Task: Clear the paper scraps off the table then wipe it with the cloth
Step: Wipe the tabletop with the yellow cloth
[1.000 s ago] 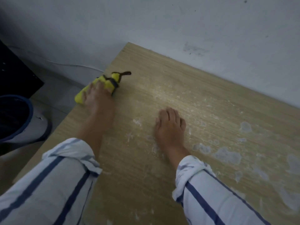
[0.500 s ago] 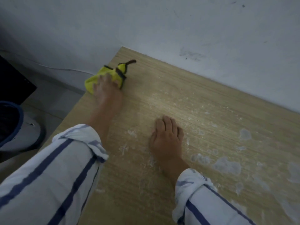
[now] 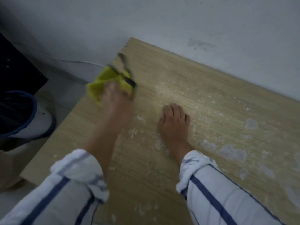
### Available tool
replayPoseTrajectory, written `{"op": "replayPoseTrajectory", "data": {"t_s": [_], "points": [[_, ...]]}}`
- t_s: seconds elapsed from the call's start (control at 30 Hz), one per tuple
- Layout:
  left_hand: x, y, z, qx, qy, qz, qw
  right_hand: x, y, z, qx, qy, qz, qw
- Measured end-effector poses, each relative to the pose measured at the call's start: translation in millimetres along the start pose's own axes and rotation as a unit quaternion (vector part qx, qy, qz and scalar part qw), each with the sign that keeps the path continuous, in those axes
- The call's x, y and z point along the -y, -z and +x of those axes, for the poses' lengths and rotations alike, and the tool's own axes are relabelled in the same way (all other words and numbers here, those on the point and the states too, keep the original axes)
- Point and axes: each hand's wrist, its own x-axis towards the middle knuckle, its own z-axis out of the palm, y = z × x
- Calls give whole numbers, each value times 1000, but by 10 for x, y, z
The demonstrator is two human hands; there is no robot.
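Note:
A yellow cloth [image 3: 100, 82] with a dark trim and a dark loop lies near the far left corner of the light wooden table [image 3: 203, 88]. My left hand [image 3: 116, 101] lies flat on top of it, fingers pointing away from me, and looks blurred by motion. Its fingers cover the near part of the cloth. My right hand [image 3: 174, 123] rests palm down on the tabletop, to the right of the cloth and apart from it. White residue patches [image 3: 232, 151] and small flecks mark the surface around and to the right of that hand.
A white bin with a blue rim [image 3: 19, 114] stands on the floor left of the table. A dark cabinet [image 3: 17, 70] is behind it. A grey wall [image 3: 162, 21] runs along the table's far edge. A thin cable [image 3: 65, 60] runs along the wall's base.
My left hand has pushed the cloth along the left edge away from me, toward the far corner. My right hand has stayed flat in about the same spot.

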Motion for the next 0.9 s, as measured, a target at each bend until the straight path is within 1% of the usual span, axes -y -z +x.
{"op": "replayPoseTrajectory", "data": {"t_s": [0.03, 0.07, 0.1, 0.13, 0.17, 0.2, 0.23, 0.3, 0.33, 0.37, 0.4, 0.43, 0.5, 0.57, 0.6, 0.63, 0.67, 0.7, 0.73, 0.8, 0.9], "points": [[23, -99, -281, 55, -92, 17, 994, -16, 1, -2, 8, 2, -1, 1000], [101, -180, -580, 121, -175, 50, 976, -36, -1, -1, 19, 3, -2, 1000], [230, -212, -795, 165, -244, 102, 950, -59, -1, 13, 32, 1, 2, 1000], [379, -180, -886, 169, -276, 143, 935, -74, 0, 20, 41, -3, 8, 999], [526, -108, -864, 151, -262, 156, 940, -74, 7, 17, 43, -4, 11, 999], [663, -21, -785, 123, -228, 156, 953, -64, 18, 7, 40, -2, 10, 999], [781, 92, -684, 97, -178, 157, 967, -42, 34, -15, 37, -2, 8, 999], [956, 392, -456, 53, -46, 156, 985, 6, 67, -104, 38, -14, 9, 999], [996, 517, -374, 29, 12, 153, 988, 32, 78, -171, 39, -17, 10, 999], [1005, 586, -351, 6, 52, 147, 988, 63, 77, -254, 42, -13, 12, 999], [969, 610, -393, -6, 75, 138, 988, 101, 76, -340, 47, -4, 14, 999], [904, 597, -495, -3, 64, 112, 992, 142, 71, -426, 52, 6, 17, 998], [763, 476, -877, 46, -33, 70, 996, 219, 68, -578, 59, 15, 27, 998], [715, 282, -1371, 132, -158, 60, 977, 260, 78, -723, 64, 9, 35, 997], [748, 235, -1548, 161, -193, 71, 965, 261, 74, -792, 64, 6, 35, 997], [766, 246, -1628, 169, -186, 66, 966, 253, 70, -857, 61, 4, 35, 998], [777, 296, -1616, 159, -159, 50, 973, 242, 62, -911, 59, 3, 34, 998], [788, 341, -1553, 137, -131, 31, 981, 233, 51, -949, 60, 5, 32, 998], [780, 391, -1473, 114, -119, 15, 986, 229, 42, -969, 62, 8, 30, 998], [754, 479, -1290, 89, -131, 16, 987, 233, 33, -977, 63, 13, 31, 997], [708, 543, -1073, 81, -115, 16, 990, 243, 34, -976, 49, 19, 29, 998]]}}
